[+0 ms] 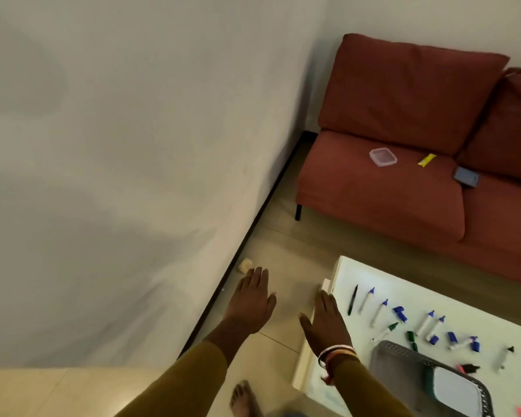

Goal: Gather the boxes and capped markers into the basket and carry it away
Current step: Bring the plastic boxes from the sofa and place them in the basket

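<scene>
left hand (251, 299) flat and wide over the floor, fingers straight, holding nothing. right hand (325, 322) flat and wide too, empty, by the left edge of the white table (358, 272), bangles (336, 353) on its wrist. grey basket (385, 353) on the table at the near right, a white box (454, 389) with a green edge inside. blue markers (427, 323) and green markers (412, 341) loose on the table just past the basket. far off, a red sofa (373, 194) with a clear tub (383, 157), a yellow wrapper (426, 160) and a phone (466, 177). bare foot (243, 398) near, on the floor.
</scene>
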